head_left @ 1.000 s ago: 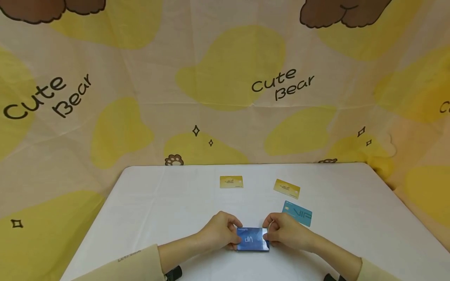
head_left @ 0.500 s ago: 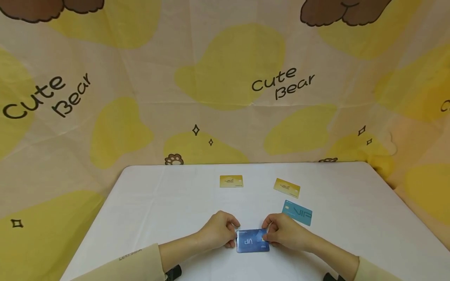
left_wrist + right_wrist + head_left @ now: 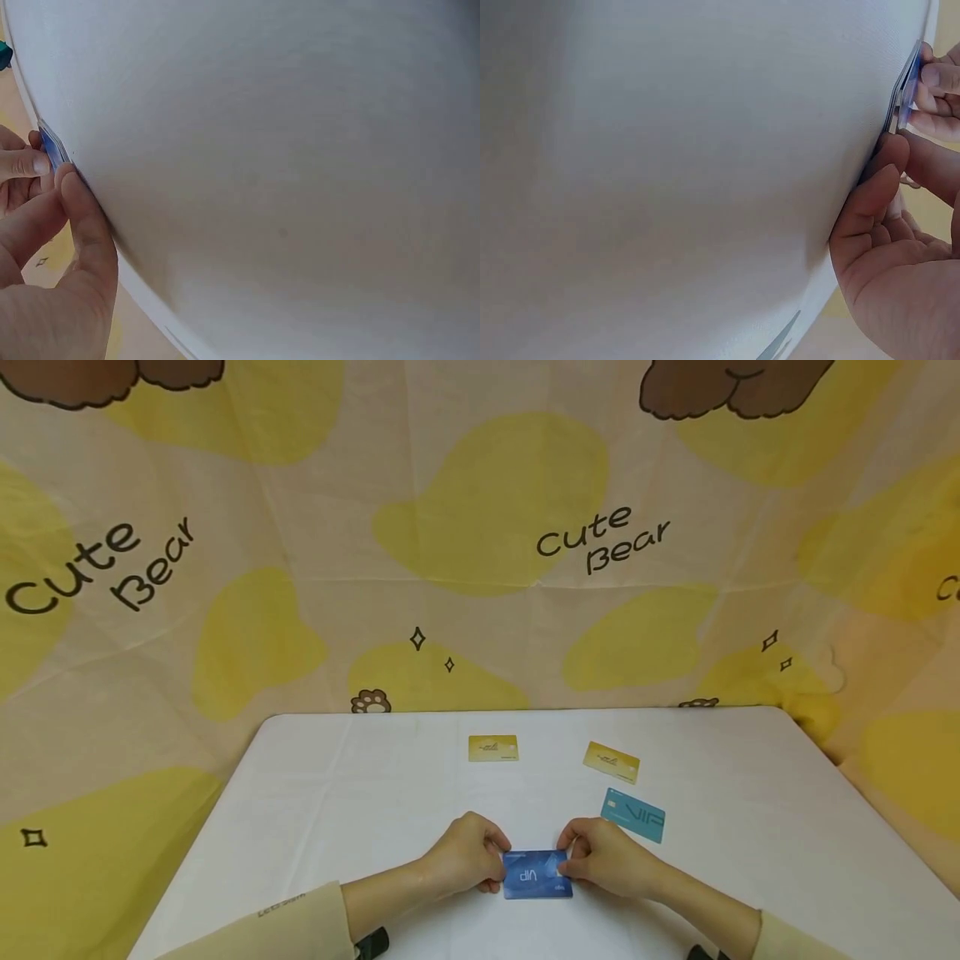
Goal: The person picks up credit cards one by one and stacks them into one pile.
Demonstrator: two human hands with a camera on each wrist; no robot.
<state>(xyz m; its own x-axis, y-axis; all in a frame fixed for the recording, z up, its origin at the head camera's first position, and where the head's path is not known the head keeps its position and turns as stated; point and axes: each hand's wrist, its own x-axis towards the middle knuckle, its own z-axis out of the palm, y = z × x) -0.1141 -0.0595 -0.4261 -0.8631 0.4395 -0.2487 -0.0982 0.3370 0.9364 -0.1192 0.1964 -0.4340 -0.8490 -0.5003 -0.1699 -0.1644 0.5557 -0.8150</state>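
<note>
Low over the white table, a blue card (image 3: 536,875) printed with an upside-down "VIP" lies level between my two hands. My left hand (image 3: 467,855) pinches its left edge between thumb and fingers. At the opposite edge, my right hand (image 3: 607,858) pinches the right end, thumb on top. Several thin edges (image 3: 893,101) show in the right wrist view, so more than one card is stacked there, with a slight gap between layers. The left wrist view shows the blue edge (image 3: 52,146) side-on between both hands. How many cards are stacked is hidden.
A teal VIP card (image 3: 633,815) lies just beyond my right hand. Two gold cards, one straight (image 3: 492,748) and one tilted (image 3: 612,762), lie farther back on the white table (image 3: 360,793). A patterned yellow cloth (image 3: 480,552) hangs behind the table.
The top blue card's bright right end now looks evenly blue. My left fingers drew slightly off the left edge, then came back to it. The other cards stay put.
</note>
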